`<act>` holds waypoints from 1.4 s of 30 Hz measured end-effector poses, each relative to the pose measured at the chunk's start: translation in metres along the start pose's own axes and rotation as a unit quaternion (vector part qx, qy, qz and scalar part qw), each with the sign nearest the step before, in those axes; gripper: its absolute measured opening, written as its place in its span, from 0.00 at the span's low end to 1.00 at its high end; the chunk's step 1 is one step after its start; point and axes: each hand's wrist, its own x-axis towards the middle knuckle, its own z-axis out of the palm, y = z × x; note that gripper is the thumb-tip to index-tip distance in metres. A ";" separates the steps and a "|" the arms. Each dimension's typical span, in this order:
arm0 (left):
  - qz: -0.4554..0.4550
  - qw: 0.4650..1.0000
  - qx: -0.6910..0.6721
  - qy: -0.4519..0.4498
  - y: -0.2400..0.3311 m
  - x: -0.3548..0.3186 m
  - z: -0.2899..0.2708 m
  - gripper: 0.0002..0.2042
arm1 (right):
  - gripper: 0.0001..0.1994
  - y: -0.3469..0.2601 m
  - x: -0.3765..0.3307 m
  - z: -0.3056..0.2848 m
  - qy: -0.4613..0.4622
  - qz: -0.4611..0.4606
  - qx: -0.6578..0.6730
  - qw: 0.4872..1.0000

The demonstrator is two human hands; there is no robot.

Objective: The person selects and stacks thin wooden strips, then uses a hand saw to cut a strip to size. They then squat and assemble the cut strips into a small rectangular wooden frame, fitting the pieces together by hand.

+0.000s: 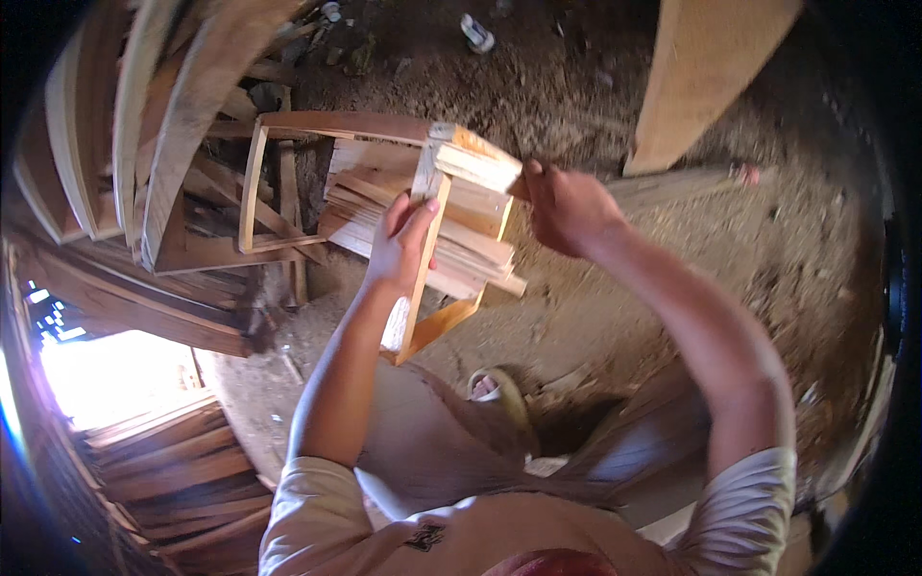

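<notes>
Above the dirt floor [595, 317], the wooden frame [423, 240] is held at chest height, long axis running toward the person. Left hand [399, 245] fingers clamp its side rail; right hand [567, 206] fingers pinch the far corner.

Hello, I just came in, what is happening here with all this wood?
A person holds a light wooden frame up over a dirt floor. The left hand grips one long side bar; the right hand holds its top corner. Thin wooden slats lie stacked below it, with curved planks piled to the left.
</notes>
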 end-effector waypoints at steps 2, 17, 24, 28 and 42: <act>-0.002 1.000 -0.005 -0.012 0.000 0.001 -0.007 0.19 | 0.21 -0.003 0.004 0.003 0.016 -0.005 -0.003 1.000; 0.047 0.998 0.049 -0.011 0.000 -0.006 -0.006 0.21 | 0.23 -0.023 -0.014 -0.011 0.018 0.064 -0.036 0.997; 0.092 0.994 0.052 -0.005 -0.008 -0.004 -0.013 0.22 | 0.24 -0.040 -0.092 -0.073 0.056 0.158 -0.060 0.984; 0.089 0.996 0.003 0.010 -0.015 -0.001 -0.011 0.22 | 0.23 -0.047 -0.178 -0.108 0.095 0.229 -0.023 0.968; 0.079 0.995 -0.023 -0.053 -0.011 0.013 -0.006 0.21 | 0.19 0.032 -0.279 -0.007 0.172 0.477 0.000 0.862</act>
